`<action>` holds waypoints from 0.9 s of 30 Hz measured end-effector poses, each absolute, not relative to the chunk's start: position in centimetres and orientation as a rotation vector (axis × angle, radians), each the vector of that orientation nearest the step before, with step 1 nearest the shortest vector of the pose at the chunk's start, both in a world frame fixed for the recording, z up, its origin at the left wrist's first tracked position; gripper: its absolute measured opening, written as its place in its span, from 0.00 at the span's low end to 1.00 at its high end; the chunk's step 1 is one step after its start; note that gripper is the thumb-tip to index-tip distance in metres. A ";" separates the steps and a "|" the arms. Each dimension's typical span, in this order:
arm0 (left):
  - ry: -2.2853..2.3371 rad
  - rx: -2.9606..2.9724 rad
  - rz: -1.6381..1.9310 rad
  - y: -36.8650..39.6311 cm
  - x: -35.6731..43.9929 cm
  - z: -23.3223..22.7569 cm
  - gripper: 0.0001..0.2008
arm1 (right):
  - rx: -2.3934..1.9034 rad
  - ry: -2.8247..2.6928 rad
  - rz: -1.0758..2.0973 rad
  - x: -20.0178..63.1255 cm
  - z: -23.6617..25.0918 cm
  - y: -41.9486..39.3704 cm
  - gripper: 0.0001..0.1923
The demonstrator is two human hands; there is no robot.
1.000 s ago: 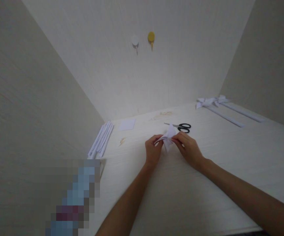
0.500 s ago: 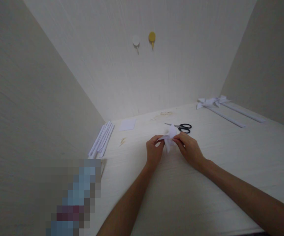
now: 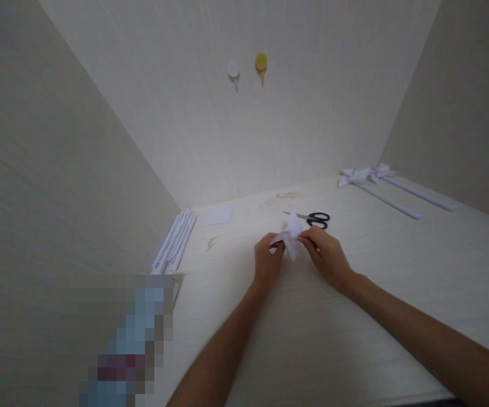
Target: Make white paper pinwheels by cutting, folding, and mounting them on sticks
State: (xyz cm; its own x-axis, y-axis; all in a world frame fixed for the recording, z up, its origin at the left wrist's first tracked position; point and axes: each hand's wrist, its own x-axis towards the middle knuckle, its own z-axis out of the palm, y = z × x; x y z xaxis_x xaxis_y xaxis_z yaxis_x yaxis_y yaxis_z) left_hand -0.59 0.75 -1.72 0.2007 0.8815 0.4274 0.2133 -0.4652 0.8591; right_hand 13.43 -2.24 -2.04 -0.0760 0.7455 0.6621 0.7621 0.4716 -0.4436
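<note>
Since the earlier frame, the left hand (image 3: 268,260) has been brought slightly closer to the right hand (image 3: 327,254), and the white, pinwheel-shaped piece of folded paper (image 3: 290,234) has been turned a little between them; the right hand has hardly been moved. The paper is held near the middle of the white, faintly grained tabletop (image 3: 380,271), just on the near side of the black-handled metal scissors (image 3: 319,219). Its left edge is pinched between the left thumb and fingers, which are curled nearly closed. The right fingertips are pressed together at its right side; whether anything small is also gripped there cannot be told.

The paper can be judged very light, thin and springy, not slippery, but easily creased or torn. It would best be taken near the gathered centre, where the layers overlap, with a light pinch; the loose blade tips would be bent by a firm squeeze.

A bundle of white rolled-paper tubes (image 3: 175,240) and a flat white paper square (image 3: 219,215) are set to the left, and two white paper pinwheels on sticks (image 3: 390,198) are laid at the far right.
</note>
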 end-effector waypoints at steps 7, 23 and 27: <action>1.015 2.073 1.262 0.6 -0.7 -1.5 0.06 | -1.212 -1.881 -0.042 14.0 -1.6 -2.2 0.09; 0.954 2.187 1.180 0.6 -0.8 -1.4 0.13 | -1.252 -1.929 -0.123 14.4 -1.7 -2.1 0.11; 0.946 2.193 1.185 0.7 -0.8 -1.6 0.12 | -1.260 -1.944 -0.162 14.4 -1.7 -2.1 0.11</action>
